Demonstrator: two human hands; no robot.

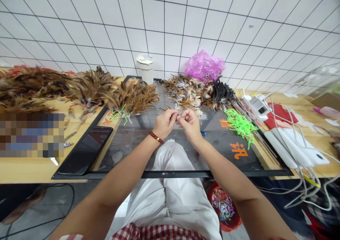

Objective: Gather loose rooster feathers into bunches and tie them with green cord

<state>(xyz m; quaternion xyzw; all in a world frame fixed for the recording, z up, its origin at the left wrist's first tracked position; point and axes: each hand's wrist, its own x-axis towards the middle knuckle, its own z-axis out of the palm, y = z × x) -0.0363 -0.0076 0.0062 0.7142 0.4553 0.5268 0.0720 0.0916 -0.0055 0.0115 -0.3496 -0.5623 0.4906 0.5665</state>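
Observation:
My left hand, with a beaded bracelet at the wrist, is closed in a pinch above the glass tabletop. My right hand meets it fingertip to fingertip, its fingers curled and pinched too. What sits between the fingertips is too small to make out. Just beyond the hands lies a pile of white, brown and black feathers. Brown feathers are heaped to the left, with green strings at their near edge. A bundle of bright green strings rests to the right. A small blue object shows behind my right hand.
A lidded cup and a purple plastic bag stand by the tiled wall. A black phone lies at left. Chargers and tangled cables crowd the right. Below the table edge is a red bin holding scraps.

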